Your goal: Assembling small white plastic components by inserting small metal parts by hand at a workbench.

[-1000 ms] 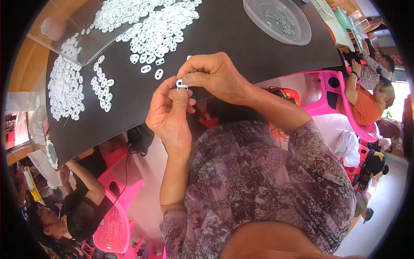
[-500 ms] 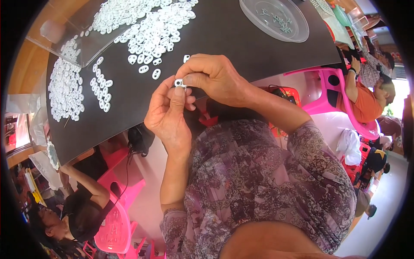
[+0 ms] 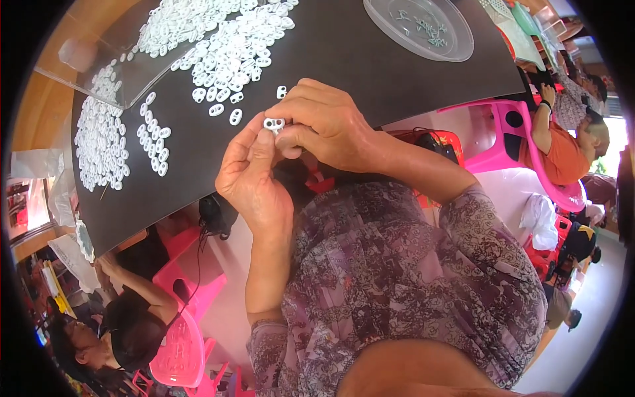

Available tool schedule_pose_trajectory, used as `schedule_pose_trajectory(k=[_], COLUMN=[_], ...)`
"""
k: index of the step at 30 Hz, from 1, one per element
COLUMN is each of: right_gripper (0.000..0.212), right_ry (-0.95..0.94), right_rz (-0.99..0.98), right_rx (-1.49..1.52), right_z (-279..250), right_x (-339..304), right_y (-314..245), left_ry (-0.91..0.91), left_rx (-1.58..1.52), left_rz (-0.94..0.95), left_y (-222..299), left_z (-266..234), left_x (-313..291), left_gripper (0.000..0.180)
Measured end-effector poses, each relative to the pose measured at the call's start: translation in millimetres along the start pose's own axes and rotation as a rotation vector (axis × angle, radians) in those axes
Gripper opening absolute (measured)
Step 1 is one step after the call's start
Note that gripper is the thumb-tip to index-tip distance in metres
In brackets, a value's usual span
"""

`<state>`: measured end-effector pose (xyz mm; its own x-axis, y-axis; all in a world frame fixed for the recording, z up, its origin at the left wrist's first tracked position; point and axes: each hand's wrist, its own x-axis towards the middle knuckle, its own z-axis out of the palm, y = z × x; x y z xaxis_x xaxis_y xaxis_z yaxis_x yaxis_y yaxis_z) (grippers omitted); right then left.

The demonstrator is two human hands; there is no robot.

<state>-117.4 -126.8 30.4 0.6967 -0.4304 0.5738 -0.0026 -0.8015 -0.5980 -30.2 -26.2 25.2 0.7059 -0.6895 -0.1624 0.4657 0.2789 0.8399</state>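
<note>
Close over the table's near edge, my two hands meet around a small white two-holed plastic piece (image 3: 273, 123). My left hand (image 3: 256, 173) pinches it from below between thumb and fingertips. From the right, my right hand (image 3: 334, 129) is closed at the same piece, thumb tucked under the bent fingers. Both holes face up; its lower part is hidden by the fingers. Just beyond my fingers lies one loose white piece (image 3: 282, 92). Several similar ones trail off a big white heap (image 3: 228, 53) farther back.
On the dark table (image 3: 192, 159), a second white heap (image 3: 99, 142) lies left, beside a small group of white pieces (image 3: 153, 135) and a clear plastic box (image 3: 124, 104). A round clear tray (image 3: 456, 49) holds small green pieces (image 3: 433, 32). Other people sit left and right on pink chairs (image 3: 486, 162).
The piece between my fingers has turned, so both its holes now face up. My hands have shifted slightly left, and my right fingers have curled further in around it.
</note>
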Motion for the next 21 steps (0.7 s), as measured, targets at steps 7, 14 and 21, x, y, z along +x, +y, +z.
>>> schedule_pose_trajectory(k=[7,14,21], right_gripper=[0.023,0.024,0.024], right_ry=[0.045,0.067,0.089], right_rz=[-0.044,-0.002,-0.020], right_rx=[0.001,0.070,0.112], right_z=[0.5,-2.3,0.7], right_x=[-5.6,-6.9,-5.8], right_y=[4.0,-0.6,-3.5], left_ry=[-0.042,-0.111,-0.110], left_rx=[0.076,0.086,0.121], left_rz=[0.071,0.146,0.241], left_y=[-5.7,-6.3,-8.1], left_z=[-3.9,-8.6,-5.7], left_x=[0.4,1.7,-2.3], left_gripper=[0.018,0.018,0.020])
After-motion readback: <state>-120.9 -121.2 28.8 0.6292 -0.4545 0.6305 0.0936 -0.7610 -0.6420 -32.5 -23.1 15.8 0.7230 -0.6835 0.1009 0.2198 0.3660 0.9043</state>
